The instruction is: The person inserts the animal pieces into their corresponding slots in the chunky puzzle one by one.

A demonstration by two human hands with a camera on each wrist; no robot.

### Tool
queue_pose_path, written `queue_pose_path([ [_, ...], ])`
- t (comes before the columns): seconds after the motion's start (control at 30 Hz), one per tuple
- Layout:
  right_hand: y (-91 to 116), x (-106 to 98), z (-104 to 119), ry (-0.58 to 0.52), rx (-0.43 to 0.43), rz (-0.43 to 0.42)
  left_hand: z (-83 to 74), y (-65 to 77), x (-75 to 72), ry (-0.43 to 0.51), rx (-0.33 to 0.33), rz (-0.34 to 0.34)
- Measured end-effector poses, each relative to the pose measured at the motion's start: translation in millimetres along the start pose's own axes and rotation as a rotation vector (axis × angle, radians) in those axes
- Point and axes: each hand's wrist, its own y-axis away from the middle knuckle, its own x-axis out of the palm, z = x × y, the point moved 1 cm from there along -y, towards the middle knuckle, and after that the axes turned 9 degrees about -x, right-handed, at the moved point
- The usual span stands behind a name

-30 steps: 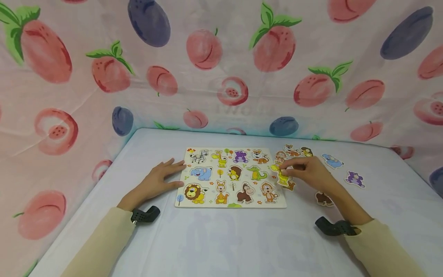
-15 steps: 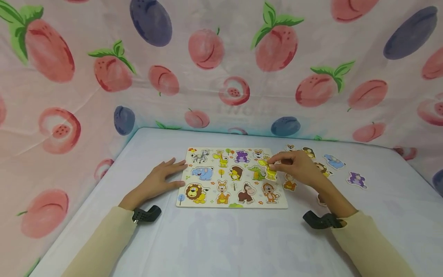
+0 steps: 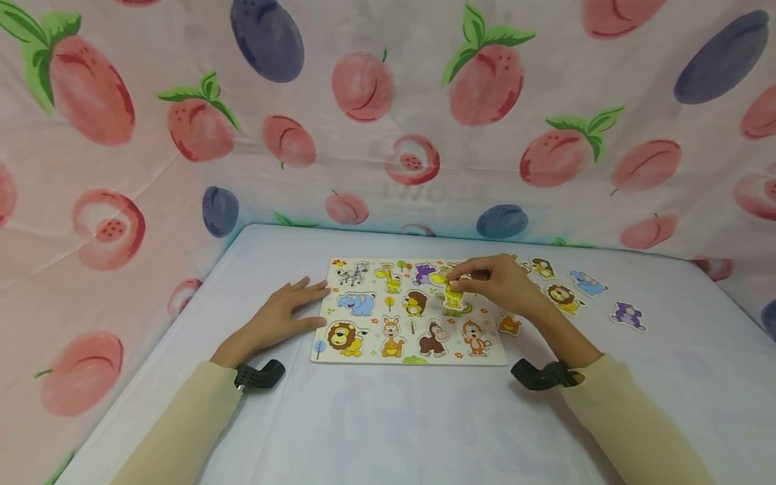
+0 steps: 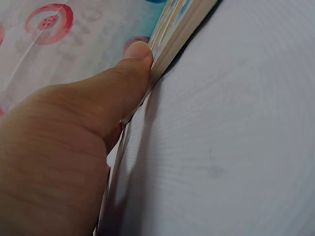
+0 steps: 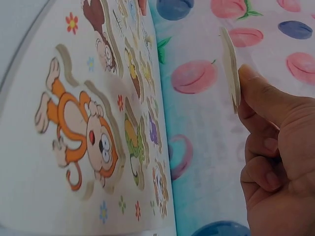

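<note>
In the head view a giraffe puzzle piece [image 3: 452, 298] is pinched between the thumb and fingers of my right hand [image 3: 506, 286], above the right part of the animal puzzle board [image 3: 364, 359]. The right wrist view shows the same giraffe piece [image 5: 230, 71] edge-on, raised off the board, with my right hand [image 5: 275, 142] behind it. My left hand [image 3: 281, 313] touches the board's left edge with its fingers spread and fairly straight. In the left wrist view the thumb of my left hand [image 4: 74, 118] lies against the board's side [image 4: 170, 46]. The held piece partly hides the printed crocodile.
Right of the board lie loose pieces: a lion [image 3: 564, 298], an elephant [image 3: 587, 283], a purple hippo [image 3: 628, 315], a hedgehog [image 3: 542, 268] and a kangaroo [image 3: 509, 324]. Others are partly hidden by my right hand. A fruit-printed cloth [image 3: 461, 162] hangs behind the white table [image 3: 388, 431].
My right hand has carried the giraffe piece leftward from the board's right edge to over the crocodile picture. The lion piece has come into view. My left hand stays at the board's left edge.
</note>
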Motion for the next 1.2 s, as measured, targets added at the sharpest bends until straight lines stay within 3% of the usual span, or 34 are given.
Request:
queue_pose_path([
  [0.5, -20, 19, 9, -0.069, -0.063, 0.002, -0.5, -0.9, -0.2, 0.001, 0.002, 0.006],
  [1.2, -53, 42, 7, -0.147, -0.036, -0.012, -1.4, -0.9, -0.9, 0.007, 0.0, 0.009],
])
